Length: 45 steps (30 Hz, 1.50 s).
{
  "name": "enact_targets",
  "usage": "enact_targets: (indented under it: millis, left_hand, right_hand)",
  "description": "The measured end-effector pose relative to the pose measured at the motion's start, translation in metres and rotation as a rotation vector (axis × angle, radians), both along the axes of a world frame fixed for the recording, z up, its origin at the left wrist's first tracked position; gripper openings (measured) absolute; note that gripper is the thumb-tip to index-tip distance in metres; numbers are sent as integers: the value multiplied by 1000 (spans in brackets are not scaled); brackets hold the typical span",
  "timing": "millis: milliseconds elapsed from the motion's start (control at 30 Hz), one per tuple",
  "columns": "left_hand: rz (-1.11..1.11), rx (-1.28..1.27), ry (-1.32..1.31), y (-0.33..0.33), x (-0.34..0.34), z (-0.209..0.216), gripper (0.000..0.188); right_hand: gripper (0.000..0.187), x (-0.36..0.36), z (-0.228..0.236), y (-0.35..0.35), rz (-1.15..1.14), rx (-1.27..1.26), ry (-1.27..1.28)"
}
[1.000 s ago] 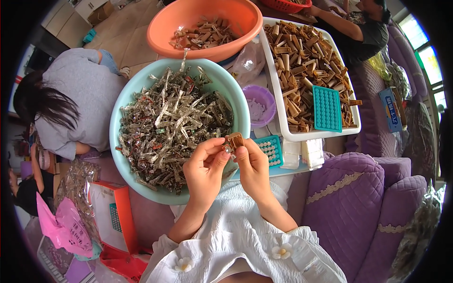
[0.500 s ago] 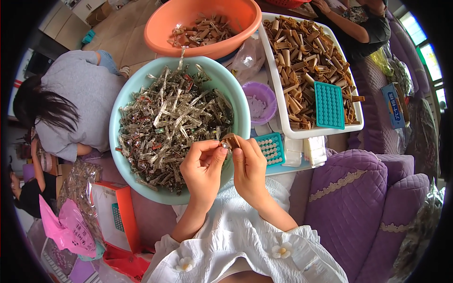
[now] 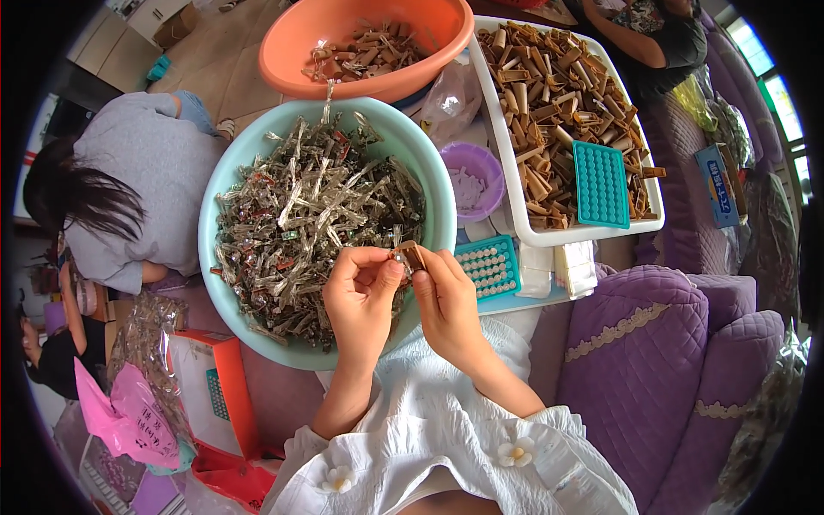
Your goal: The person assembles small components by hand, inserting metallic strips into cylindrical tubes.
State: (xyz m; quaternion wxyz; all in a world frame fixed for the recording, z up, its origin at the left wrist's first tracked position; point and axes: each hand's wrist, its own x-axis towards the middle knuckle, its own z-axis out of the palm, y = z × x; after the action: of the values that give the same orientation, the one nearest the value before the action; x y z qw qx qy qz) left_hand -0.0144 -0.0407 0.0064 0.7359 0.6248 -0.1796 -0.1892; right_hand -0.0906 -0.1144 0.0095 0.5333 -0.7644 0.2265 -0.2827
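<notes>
My right hand (image 3: 448, 300) pinches a small curved brown piece (image 3: 415, 255) between thumb and fingers, over the right rim of a pale green basin (image 3: 444, 197). Closed at its left end is my left hand (image 3: 360, 292), thumb against forefinger, with a tiny shiny bit (image 3: 396, 256) at the fingertips. Whether that bit is fixed to the brown piece is hidden by my fingers. Clear, crinkled wrapped bundles (image 3: 300, 206) heap up inside the basin. Just right of my right hand lies a teal tray (image 3: 515, 266) with rows of white round pieces in its pits.
A white bin (image 3: 515, 210) of similar brown pieces stands at the far right, a teal dimpled tray (image 3: 602, 184) on top. Behind the basin is an orange tub (image 3: 283, 51); a purple bowl (image 3: 498, 184) holds white bits. A person in grey (image 3: 163, 189) bends at the left.
Both hands have shifted slightly left, still close together. The brown piece has turned a little between my fingers, and the shiny bit now shows farther left.
</notes>
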Motion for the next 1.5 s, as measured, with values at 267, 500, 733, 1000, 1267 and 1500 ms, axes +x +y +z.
enact_targets:
  millis: [267, 500, 733, 1000, 1267, 1500]
  left_hand:
    - [-273, -9, 59, 0, 11, -5, 38]
    - [-472, -85, 125, 5, 11, 0, 48]
    - [-542, -77, 65, 9, 16, 0, 48]
    - [-531, -71, 16, 13, 19, 0, 41]
    - [-434, 13, -29, 14, 7, 7, 34]
    - [-489, -41, -37, 7, 6, 1, 32]
  right_hand:
    - [21, -3, 1, -4, 18, 57, 15]
    - [21, -2, 1, 4, 30, 3, -15]
    - [18, -2, -3, 8, 11, 122, -67]
    - [19, -2, 0, 14, 21, 86, -51]
    - [16, -6, -6, 9, 38, 179, -71]
    - [26, -6, -13, 8, 150, 798, -252]
